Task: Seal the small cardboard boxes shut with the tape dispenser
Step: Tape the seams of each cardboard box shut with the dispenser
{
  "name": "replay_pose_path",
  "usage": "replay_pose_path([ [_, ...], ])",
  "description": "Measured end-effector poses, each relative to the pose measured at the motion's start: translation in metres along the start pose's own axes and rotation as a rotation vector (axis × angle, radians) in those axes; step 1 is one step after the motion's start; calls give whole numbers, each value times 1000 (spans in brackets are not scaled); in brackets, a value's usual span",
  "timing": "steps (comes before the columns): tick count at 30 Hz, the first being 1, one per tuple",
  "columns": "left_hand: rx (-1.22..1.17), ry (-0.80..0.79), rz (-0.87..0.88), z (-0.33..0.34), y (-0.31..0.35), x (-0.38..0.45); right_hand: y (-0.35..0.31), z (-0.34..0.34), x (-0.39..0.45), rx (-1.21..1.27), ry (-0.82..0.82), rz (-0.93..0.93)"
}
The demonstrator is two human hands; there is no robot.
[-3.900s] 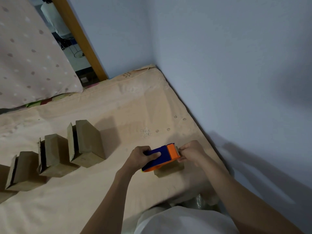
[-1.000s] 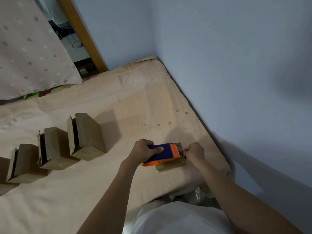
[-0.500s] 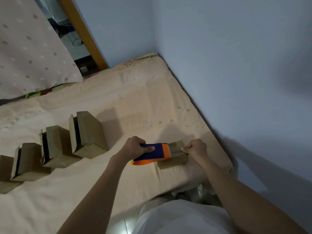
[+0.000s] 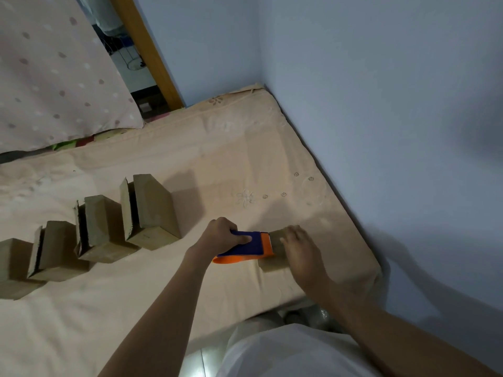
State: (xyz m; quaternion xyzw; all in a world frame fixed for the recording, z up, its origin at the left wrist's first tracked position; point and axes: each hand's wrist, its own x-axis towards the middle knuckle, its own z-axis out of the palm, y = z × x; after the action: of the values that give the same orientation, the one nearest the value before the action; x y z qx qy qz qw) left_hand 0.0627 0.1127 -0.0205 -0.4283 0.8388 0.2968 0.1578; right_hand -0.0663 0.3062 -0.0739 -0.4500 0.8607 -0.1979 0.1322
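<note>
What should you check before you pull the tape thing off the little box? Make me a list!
1. Left hand grips the tape dispenser: ok.
2. Right hand rests on the small box to steady it: ok, though the hand is blurred.
3. Dispenser's orange front touches the box: ok.
4. Tape stuck flat along the seam: cannot tell, the hand hides it.
5. Tape cut through: cannot tell.
6. Waiting boxes apart from the work: ok, flaps ajar.
</note>
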Motion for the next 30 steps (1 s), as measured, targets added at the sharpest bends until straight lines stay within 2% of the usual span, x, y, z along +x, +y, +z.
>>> replay_pose_path([
  [2,-1,4,-11,1,-2,0,2,15,-6,-141,-161,-77],
  [5,-24,17,-16,3,-3,-3,10,32,-11,-225,-145,-142],
  [10,-37,12,-19,4,-3,-5,21,42,-19,-204,-76,-226],
  [17,-64,6,-7,7,-10,-12,27,43,-10,-208,-203,-184],
  [30,-206,-30,25,-6,-37,-23,32,49,-5,-222,-187,-204],
])
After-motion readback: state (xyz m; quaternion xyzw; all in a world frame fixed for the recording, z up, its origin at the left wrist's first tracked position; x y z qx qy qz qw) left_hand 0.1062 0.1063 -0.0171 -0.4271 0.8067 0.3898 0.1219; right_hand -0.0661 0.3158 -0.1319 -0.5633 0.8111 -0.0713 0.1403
